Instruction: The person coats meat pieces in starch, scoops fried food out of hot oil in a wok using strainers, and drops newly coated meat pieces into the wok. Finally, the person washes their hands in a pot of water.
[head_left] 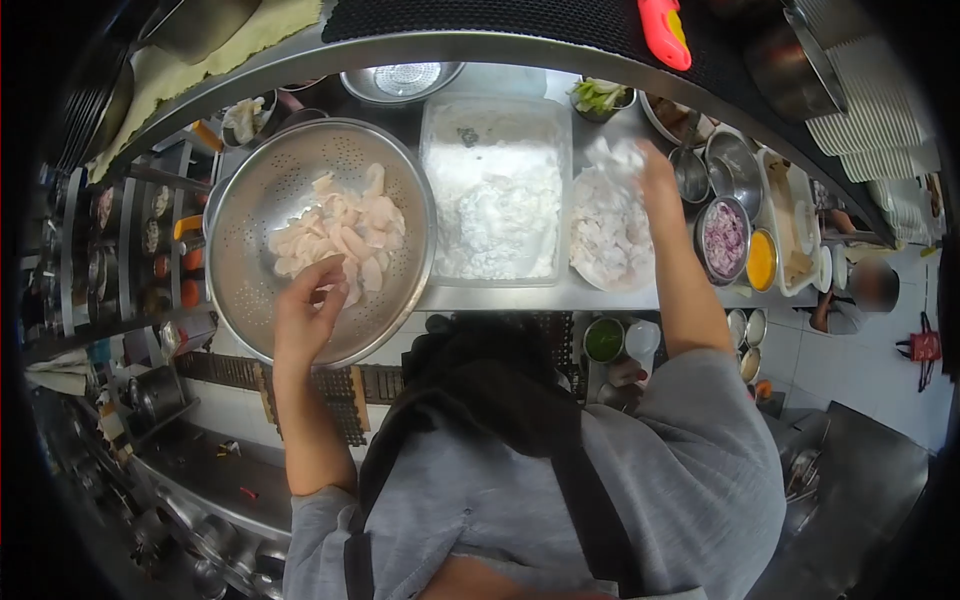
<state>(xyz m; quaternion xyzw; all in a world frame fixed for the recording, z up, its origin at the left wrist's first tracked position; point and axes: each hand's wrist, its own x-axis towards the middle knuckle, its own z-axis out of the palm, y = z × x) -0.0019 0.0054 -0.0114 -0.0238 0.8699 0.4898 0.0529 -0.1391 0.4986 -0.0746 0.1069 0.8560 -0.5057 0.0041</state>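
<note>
1. Two bare hands work over the tabletop (620, 299); the left hand (303, 310) has its fingers (325, 268) curled loosely over the colander (265, 190), at the near edge of the pale raw meat slices (345, 225); whether they pinch a slice, I cannot tell.
2. The right hand (653, 170) is over the bowl of white-coated pieces (610, 240), its fingers white and smeared by blur (so how far they are open, or whether they have hold of a piece, I cannot tell).
3. Between colander and bowl sits a translucent rectangular tub (564, 200) of white powder (500, 215), lumpy towards the near end.
4. Beyond the right arm stand a bowl of chopped red onion (724, 238) and, just beside it, a bowl of yellow-orange liquid (762, 262).
5. Farther back, green leaves (602, 94) fill a small container near the overhead shelf (480, 25).
</note>
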